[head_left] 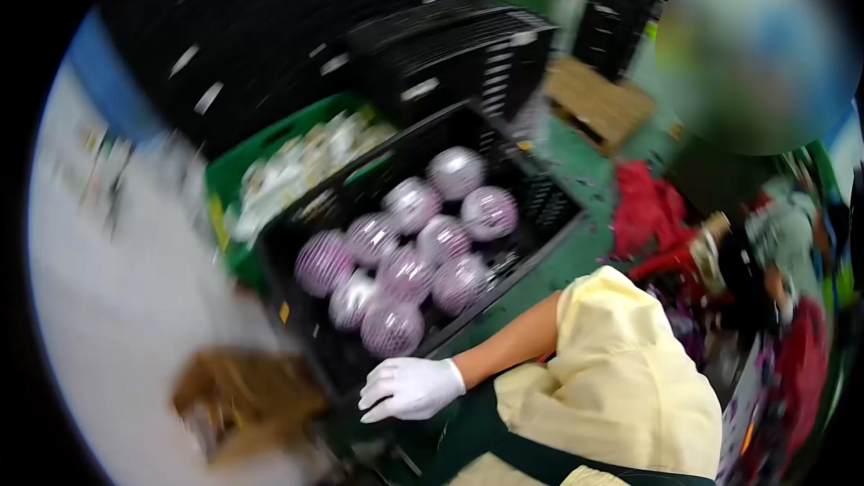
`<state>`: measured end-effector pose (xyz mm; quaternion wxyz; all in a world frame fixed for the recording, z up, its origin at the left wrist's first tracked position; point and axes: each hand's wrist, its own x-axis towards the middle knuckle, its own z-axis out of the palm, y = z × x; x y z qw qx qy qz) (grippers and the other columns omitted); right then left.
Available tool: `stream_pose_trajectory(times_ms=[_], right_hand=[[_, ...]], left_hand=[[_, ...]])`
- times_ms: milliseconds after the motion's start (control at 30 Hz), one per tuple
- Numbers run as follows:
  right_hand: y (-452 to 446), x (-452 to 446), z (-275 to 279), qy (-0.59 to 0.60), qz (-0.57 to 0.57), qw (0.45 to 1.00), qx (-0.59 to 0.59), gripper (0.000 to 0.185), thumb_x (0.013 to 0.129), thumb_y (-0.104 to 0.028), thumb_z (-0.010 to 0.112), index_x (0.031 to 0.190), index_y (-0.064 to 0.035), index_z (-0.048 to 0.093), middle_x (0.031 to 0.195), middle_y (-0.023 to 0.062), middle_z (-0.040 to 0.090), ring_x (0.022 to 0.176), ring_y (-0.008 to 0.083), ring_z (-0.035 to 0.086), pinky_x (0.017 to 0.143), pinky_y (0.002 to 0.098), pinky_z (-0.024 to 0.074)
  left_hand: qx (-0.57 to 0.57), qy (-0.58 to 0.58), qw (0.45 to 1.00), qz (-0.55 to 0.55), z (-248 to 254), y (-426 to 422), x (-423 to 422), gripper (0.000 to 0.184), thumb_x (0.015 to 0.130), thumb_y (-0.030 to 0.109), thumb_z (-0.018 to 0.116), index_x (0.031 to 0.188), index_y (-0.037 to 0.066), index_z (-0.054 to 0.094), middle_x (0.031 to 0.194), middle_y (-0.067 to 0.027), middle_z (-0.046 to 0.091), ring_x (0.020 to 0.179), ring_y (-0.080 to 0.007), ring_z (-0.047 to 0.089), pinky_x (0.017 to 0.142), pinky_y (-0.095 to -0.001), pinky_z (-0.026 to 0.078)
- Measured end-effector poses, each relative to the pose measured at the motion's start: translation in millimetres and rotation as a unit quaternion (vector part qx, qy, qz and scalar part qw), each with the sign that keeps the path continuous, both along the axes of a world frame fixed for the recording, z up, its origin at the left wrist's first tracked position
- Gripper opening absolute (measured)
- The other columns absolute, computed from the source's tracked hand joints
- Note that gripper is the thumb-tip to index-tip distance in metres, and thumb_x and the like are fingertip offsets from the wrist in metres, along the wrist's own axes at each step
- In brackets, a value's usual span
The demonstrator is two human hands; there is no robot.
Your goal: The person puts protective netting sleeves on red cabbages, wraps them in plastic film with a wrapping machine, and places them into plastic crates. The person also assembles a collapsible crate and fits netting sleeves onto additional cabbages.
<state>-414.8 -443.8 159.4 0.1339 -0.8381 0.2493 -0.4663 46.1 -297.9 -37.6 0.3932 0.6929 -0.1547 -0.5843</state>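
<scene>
My right hand [412, 388], in a white glove, is at the near edge of a black crate [297, 324]. Its fingers are loosely bent and the thumb stands apart, with nothing visible held. Whether it touches the rim is unclear. Inside the crate lie several shiny pink and silver mirrored balls [406, 275], the nearest one [392, 327] just above my hand. The sleeve is pale yellow. My left hand is not in view.
Left of the crate, a green crate [220, 202] holds whitish wrapped items. A brown cardboard box [243, 396] is at the lower left. Black crates [450, 45] stand behind. Red fabric [646, 211] and mixed items lie at the right, near flat cardboard [598, 103].
</scene>
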Motion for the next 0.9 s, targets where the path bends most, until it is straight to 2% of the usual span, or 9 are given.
stream_pose_trajectory(times_ms=[33,100,133,167,267,400,500,733,900], right_hand=[[-2.5,20.6,-3.8,-0.001,0.041,0.997,0.058,0.029,0.074,-0.008,0.06,0.103,-0.0097,0.067,0.101,0.0067,0.063,0.096,0.0276,0.06,0.08,0.0393,0.0493],[-12.7,54.3,1.4,0.075,0.121,0.978,0.156,0.026,0.07,-0.009,0.059,0.094,-0.0069,0.067,0.084,0.0107,0.063,0.078,0.0321,0.063,0.066,0.041,0.0515],[-28.1,64.3,-18.1,0.111,0.122,0.968,0.189,0.026,0.071,-0.007,0.058,0.095,-0.0068,0.067,0.087,0.0108,0.064,0.08,0.0322,0.063,0.067,0.0411,0.052],[-47.1,73.3,-49.3,0.067,0.131,0.974,0.171,0.028,0.071,-0.002,0.058,0.098,-0.0068,0.067,0.089,0.0119,0.065,0.078,0.0331,0.064,0.067,0.0409,0.0525],[-96.3,87.2,-112.6,0.095,0.057,0.962,0.248,0.027,0.079,0.007,0.057,0.101,-0.0055,0.066,0.098,0.0131,0.064,0.093,0.0285,0.061,0.082,0.0364,0.0484],[-132.1,125.0,-220.7,0.159,0.001,0.901,0.404,0.017,0.088,0.004,0.05,0.099,0.0004,0.062,0.099,0.0124,0.065,0.083,0.0204,0.061,0.076,0.0298,0.0494],[-121.8,170.1,-256.4,0.133,-0.003,0.792,0.597,0.016,0.094,0.0,0.045,0.102,0.0019,0.058,0.104,0.0097,0.065,0.088,0.0113,0.059,0.077,0.0237,0.0498],[-106.3,285.5,-313.6,0.224,0.051,0.724,0.651,0.017,0.092,0.0,0.048,0.102,0.0038,0.061,0.105,0.0123,0.065,0.083,0.0145,0.064,0.078,0.0278,0.0527],[-118.1,358.6,-357.5,0.367,0.116,0.701,0.6,0.016,0.093,-0.008,0.053,0.099,-0.0021,0.066,0.097,0.0122,0.066,0.082,0.0205,0.065,0.076,0.0305,0.0522]], left_hand=[[-0.012,0.02,1.0,0.021,-33.9,23.4,34.3,0.073,0.086,0.048,0.062,0.14,0.003,0.04,0.138,-0.0092,0.046,0.122,-0.0247,0.045,0.107,-0.0406,0.035],[-0.048,0.003,0.997,0.065,-95.4,71.2,89.8,0.037,0.096,0.022,0.052,0.127,0.002,0.051,0.129,-0.0128,0.054,0.11,-0.0266,0.054,0.096,-0.0436,0.044],[-0.09,0.025,0.975,0.201,-155.0,84.5,108.2,0.038,0.095,0.023,0.053,0.128,0.004,0.051,0.128,-0.0136,0.055,0.11,-0.0274,0.055,0.095,-0.0431,0.045],[-0.06,-0.052,0.954,0.29,-119.5,45.8,61.1,0.03,0.093,0.023,0.059,0.117,0.004,0.057,0.101,-0.0068,0.061,0.093,-0.0185,0.057,0.087,-0.034,0.047],[-0.001,-0.387,0.897,0.212,-114.5,-45.6,48.5,0.035,0.089,0.031,0.058,0.11,0.004,0.066,0.103,-0.0114,0.069,0.097,-0.0264,0.064,0.09,-0.0326,0.047],[0.142,-0.623,0.76,0.123,-231.8,-112.3,127.7,0.027,0.082,0.033,0.064,0.103,0.016,0.069,0.096,-0.0128,0.066,0.089,-0.0335,0.063,0.078,-0.0461,0.052],[0.117,-0.624,0.773,-0.003,-261.1,-123.1,167.9,0.033,0.081,0.028,0.067,0.11,0.013,0.065,0.101,-0.0105,0.065,0.095,-0.0305,0.061,0.082,-0.0433,0.05],[0.204,-0.506,0.814,-0.197,-364.0,-128.2,216.8,0.058,0.086,0.036,0.065,0.136,0.011,0.047,0.134,-0.0103,0.052,0.126,-0.0284,0.048,0.105,-0.043,0.036],[0.145,-0.578,0.785,-0.171,-353.1,-130.5,231.9,0.045,0.069,0.031,0.08,0.103,0.013,0.058,0.097,-0.0097,0.063,0.099,-0.0275,0.06,0.099,-0.0442,0.038]])
